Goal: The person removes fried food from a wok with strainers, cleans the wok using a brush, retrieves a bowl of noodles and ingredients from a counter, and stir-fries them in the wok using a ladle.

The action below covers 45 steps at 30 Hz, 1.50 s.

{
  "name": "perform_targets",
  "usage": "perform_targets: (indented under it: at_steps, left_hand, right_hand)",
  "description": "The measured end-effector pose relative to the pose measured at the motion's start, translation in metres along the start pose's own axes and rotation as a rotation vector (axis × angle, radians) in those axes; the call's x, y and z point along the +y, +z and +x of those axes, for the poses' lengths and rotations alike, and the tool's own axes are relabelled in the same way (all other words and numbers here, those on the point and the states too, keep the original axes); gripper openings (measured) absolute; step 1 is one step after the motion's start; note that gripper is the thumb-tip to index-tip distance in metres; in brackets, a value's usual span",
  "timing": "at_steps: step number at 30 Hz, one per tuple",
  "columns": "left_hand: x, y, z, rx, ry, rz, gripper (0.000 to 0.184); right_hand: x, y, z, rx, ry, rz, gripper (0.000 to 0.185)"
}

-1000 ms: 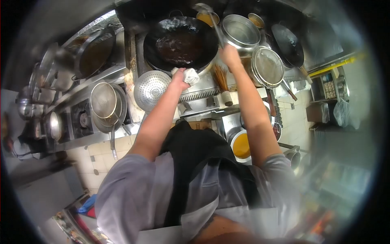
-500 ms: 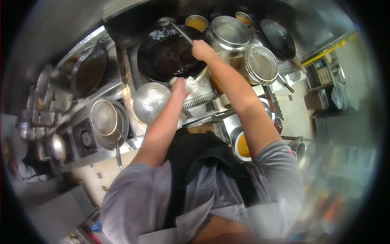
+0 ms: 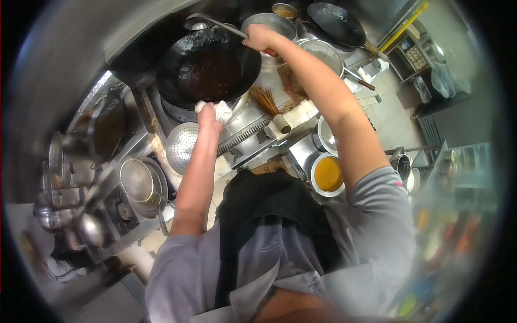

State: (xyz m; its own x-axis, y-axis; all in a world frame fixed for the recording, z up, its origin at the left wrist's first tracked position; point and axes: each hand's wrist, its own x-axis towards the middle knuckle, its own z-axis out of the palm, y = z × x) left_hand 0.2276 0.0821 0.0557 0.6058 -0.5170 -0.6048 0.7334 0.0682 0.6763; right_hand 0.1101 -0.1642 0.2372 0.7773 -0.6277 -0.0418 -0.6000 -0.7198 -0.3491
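A large black wok [image 3: 207, 70] with dark liquid in it sits on the stove, tilted a little. At its near rim my left hand [image 3: 209, 116] grips a white cloth [image 3: 222, 111] against the wok's edge. My right hand [image 3: 259, 37] is closed round the handle of a metal ladle [image 3: 198, 20], whose bowl is beyond the wok's far rim. A round perforated strainer [image 3: 183, 144] lies beside my left forearm. Under my right forearm is a metal pot [image 3: 269, 22], and a bamboo brush [image 3: 269, 105] lies near the wok's right side.
Mesh strainers [image 3: 137, 180] rest over a burner at the left, below another wok [image 3: 107, 129]. A bowl of yellow liquid [image 3: 328, 173] stands near my right elbow. Another black wok [image 3: 336, 24] is at the back right, beside a yellow pipe [image 3: 404, 27].
The ladle has swung from the right of the wok to its far side, with my right hand moving left. The wok now looks lifted and tilted. The whole view has turned.
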Motion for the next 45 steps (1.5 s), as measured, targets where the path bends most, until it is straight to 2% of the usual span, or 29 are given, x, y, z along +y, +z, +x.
perform_targets:
  at_steps: [4, 5, 7, 10, 17, 25, 26, 28, 35, 39, 41, 42, 44, 45]
  left_hand:
    - [0.014, 0.038, -0.018, -0.13, -0.019, 0.008, 0.022]
    - [0.015, 0.049, -0.021, -0.137, -0.019, -0.003, 0.022]
    - [0.021, 0.071, -0.036, -0.148, -0.022, 0.014, 0.023]
    - [0.018, 0.096, -0.043, -0.27, -0.027, 0.016, 0.019]
    - [-0.003, 0.154, -0.074, -0.244, 0.039, 0.137, 0.017]
    - [-0.032, 0.187, -0.031, -0.341, 0.005, 0.191, 0.013]
    - [-0.034, 0.189, -0.025, -0.371, -0.009, 0.188, 0.016]
    - [-0.036, 0.197, -0.034, -0.358, 0.028, 0.215, 0.016]
    - [-0.034, 0.212, -0.054, -0.303, 0.167, 0.312, 0.019]
    - [-0.033, 0.219, -0.069, -0.272, 0.232, 0.337, 0.022]
    - [-0.032, 0.221, -0.072, -0.253, 0.235, 0.333, 0.023]
    - [-0.031, 0.223, -0.075, -0.24, 0.239, 0.337, 0.024]
    - [-0.029, 0.224, -0.08, -0.233, 0.247, 0.309, 0.023]
    - [-0.028, 0.225, -0.081, -0.246, 0.243, 0.318, 0.024]
  right_hand:
    - [0.019, -0.041, -0.019, 0.016, 0.008, 0.025, 0.03]
    - [0.024, -0.05, -0.025, 0.036, 0.026, 0.067, 0.04]
    - [0.035, -0.068, -0.038, 0.039, 0.0, 0.068, 0.041]
    - [0.06, -0.083, -0.05, 0.054, 0.017, 0.063, 0.041]
    - [0.124, -0.088, -0.068, 0.115, 0.103, 0.046, 0.041]
    - [0.169, -0.093, -0.1, 0.163, 0.112, 0.082, 0.034]
    - [0.17, -0.095, -0.105, 0.169, 0.122, 0.088, 0.034]
    - [0.173, -0.097, -0.112, 0.181, 0.26, 0.197, 0.032]
    - [0.189, -0.101, -0.108, 0.149, 0.19, 0.082, 0.028]
    - [0.186, -0.106, -0.117, 0.132, 0.226, 0.146, 0.029]
    - [0.184, -0.108, -0.126, 0.244, 0.294, 0.155, 0.022]
    - [0.188, -0.104, -0.125, 0.231, 0.291, 0.151, 0.022]
    - [0.194, -0.102, -0.117, 0.266, 0.265, 0.14, 0.028]
    - [0.208, -0.092, -0.099, 0.345, 0.239, 0.038, 0.031]
